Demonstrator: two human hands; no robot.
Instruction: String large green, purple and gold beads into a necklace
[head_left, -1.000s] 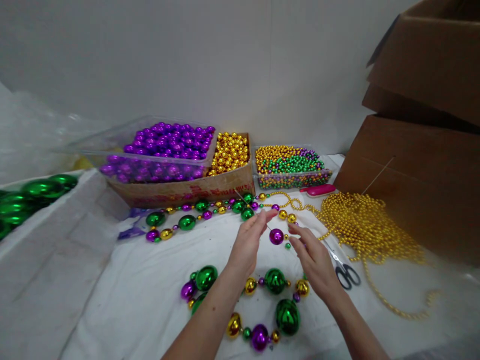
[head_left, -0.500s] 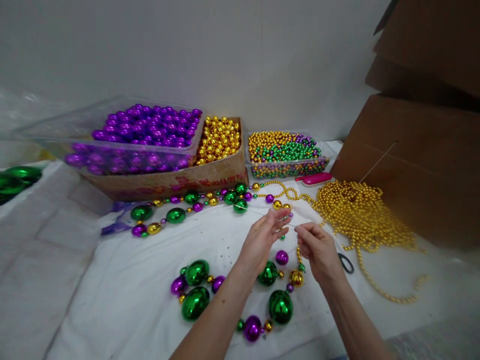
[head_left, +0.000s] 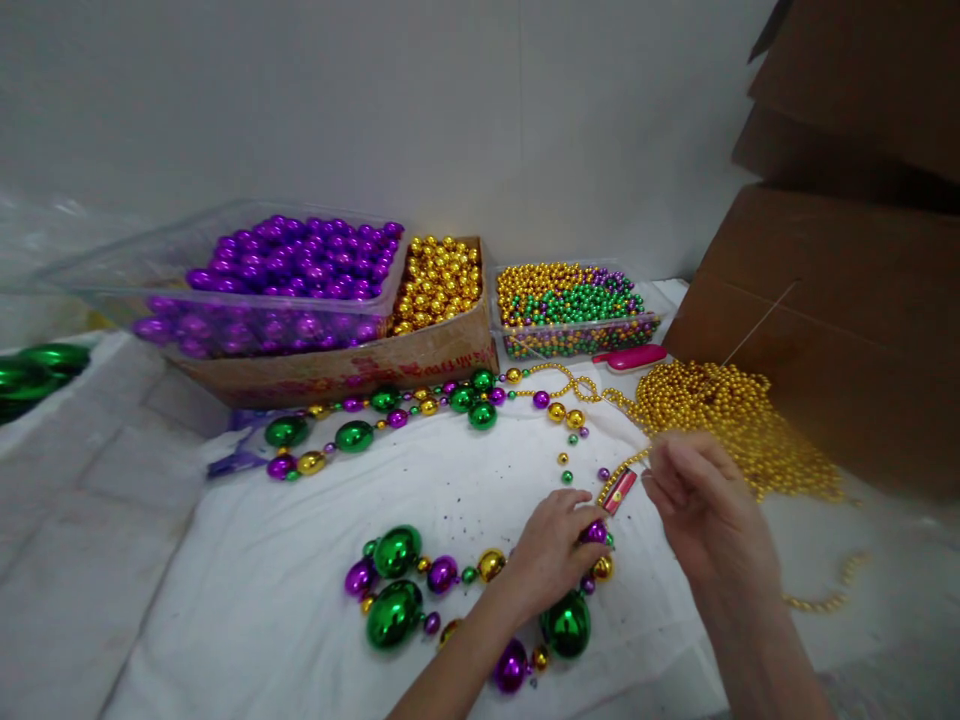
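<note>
My left hand (head_left: 559,550) reaches over a strand of large shiny balls, its thumb and fingers closed around a purple ball (head_left: 595,532). My right hand (head_left: 705,510) is raised to the right with its fingers pinched; what is between them is too blurred to make out. A gold bead chain (head_left: 624,467) runs up toward the right fingertips. Between the hands lies a small red item with a yellow mark (head_left: 620,492). Below the left hand are a big green ball (head_left: 566,625) and another purple ball (head_left: 511,665) of the strand.
A clear bin of purple balls (head_left: 300,258) and a carton of gold balls (head_left: 439,280) stand at the back. A tray of small mixed beads (head_left: 574,305), a pink-handled tool (head_left: 634,357) and a gold bead heap (head_left: 705,410) lie rightward, by a large cardboard box (head_left: 825,330).
My hands have moved apart: the left came down onto the purple ball, which shifted right, and the right drew back rightward. The thin line between them no longer shows; the red item does.
</note>
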